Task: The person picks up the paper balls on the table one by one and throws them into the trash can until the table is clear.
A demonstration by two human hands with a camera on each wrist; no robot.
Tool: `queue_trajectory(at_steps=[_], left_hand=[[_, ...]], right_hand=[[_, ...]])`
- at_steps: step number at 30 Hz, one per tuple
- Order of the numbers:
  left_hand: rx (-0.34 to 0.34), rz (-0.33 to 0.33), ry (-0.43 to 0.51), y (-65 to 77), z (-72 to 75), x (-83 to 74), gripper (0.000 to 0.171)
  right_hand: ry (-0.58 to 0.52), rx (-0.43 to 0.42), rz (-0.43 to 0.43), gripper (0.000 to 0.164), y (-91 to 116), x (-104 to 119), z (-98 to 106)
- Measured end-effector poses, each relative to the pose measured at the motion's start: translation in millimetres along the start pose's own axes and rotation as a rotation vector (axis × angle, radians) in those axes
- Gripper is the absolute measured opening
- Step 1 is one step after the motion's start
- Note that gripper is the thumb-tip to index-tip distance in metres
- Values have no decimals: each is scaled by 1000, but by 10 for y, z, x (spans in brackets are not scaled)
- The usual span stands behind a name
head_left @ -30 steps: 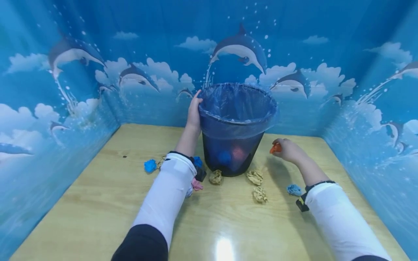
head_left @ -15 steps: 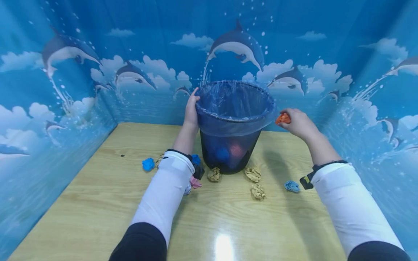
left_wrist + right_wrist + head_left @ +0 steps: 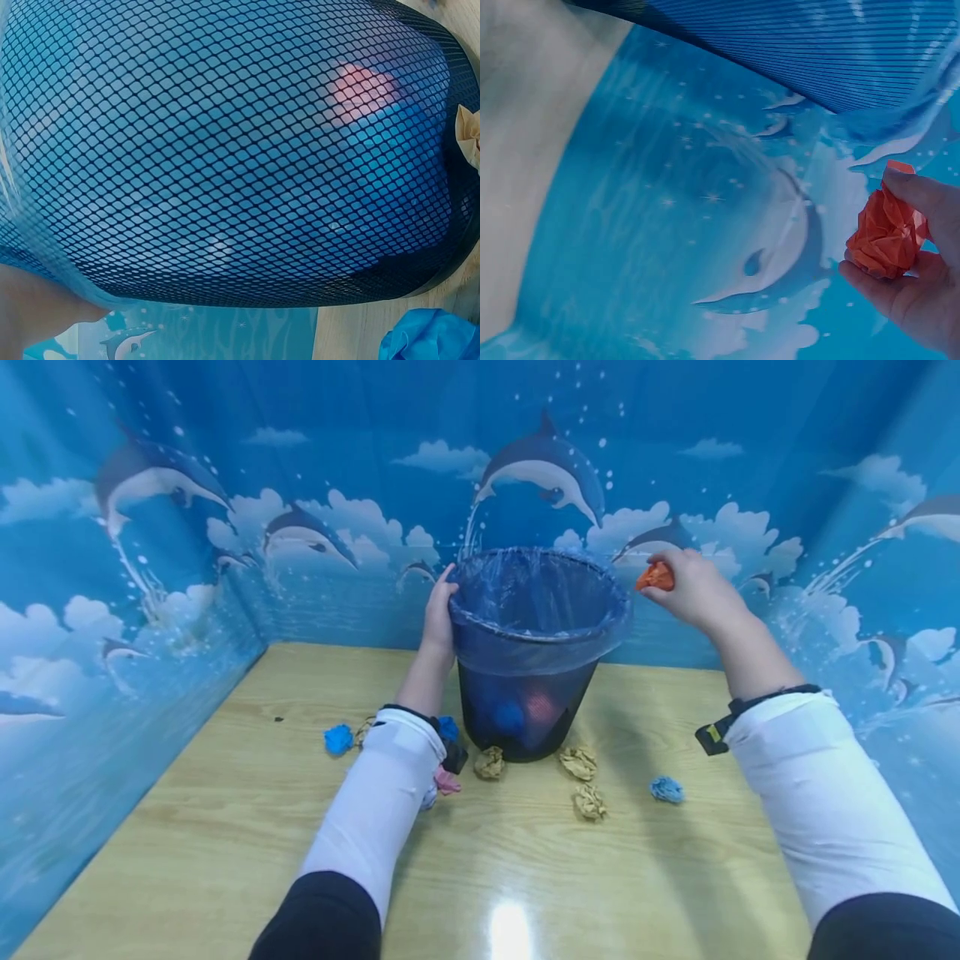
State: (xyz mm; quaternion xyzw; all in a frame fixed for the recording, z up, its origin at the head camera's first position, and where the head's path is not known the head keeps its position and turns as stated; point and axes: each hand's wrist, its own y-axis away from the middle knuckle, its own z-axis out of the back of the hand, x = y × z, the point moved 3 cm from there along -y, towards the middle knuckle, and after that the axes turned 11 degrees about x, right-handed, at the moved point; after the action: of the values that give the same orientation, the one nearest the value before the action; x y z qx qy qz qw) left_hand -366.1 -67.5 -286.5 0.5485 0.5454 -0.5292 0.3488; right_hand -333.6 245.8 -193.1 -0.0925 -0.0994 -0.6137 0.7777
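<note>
A black mesh wastebasket (image 3: 517, 693), lined with a translucent blue bag, stands upright at the back middle of the table. My left hand (image 3: 438, 614) holds it by its left rim; the far fingers are hidden behind it. In the left wrist view, the hand (image 3: 45, 311) lies against the bag's edge. Right of the rim and a little higher, my right hand (image 3: 693, 587) pinches a crumpled orange paper ball (image 3: 656, 577) between thumb and fingers. The right wrist view shows this paper ball (image 3: 889, 229) gripped away from the basket. Blue and red shapes show through the mesh.
Tan paper balls (image 3: 577, 762) lie before the basket. A light blue ball (image 3: 667, 789) is to the right. Left are blue (image 3: 338, 740) and pink (image 3: 447, 781) balls, some partly hidden by my left arm. A dolphin-print curtain (image 3: 360, 460) surrounds the table (image 3: 247, 835).
My right hand has lifted the orange paper ball from low beside the basket to above rim height, moving slightly right. My left hand stays at the rim.
</note>
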Motion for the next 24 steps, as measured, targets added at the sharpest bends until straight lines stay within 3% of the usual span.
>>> queue_trajectory(at_steps=[13,24], left_hand=[[-1,-16,-9,5,-7,3,58],[-11,-24,-12,20,-6,14,57]], right_hand=[[-10,-31,41,57,-126,342,257],[-41,-25,132,54,-236,706,139]])
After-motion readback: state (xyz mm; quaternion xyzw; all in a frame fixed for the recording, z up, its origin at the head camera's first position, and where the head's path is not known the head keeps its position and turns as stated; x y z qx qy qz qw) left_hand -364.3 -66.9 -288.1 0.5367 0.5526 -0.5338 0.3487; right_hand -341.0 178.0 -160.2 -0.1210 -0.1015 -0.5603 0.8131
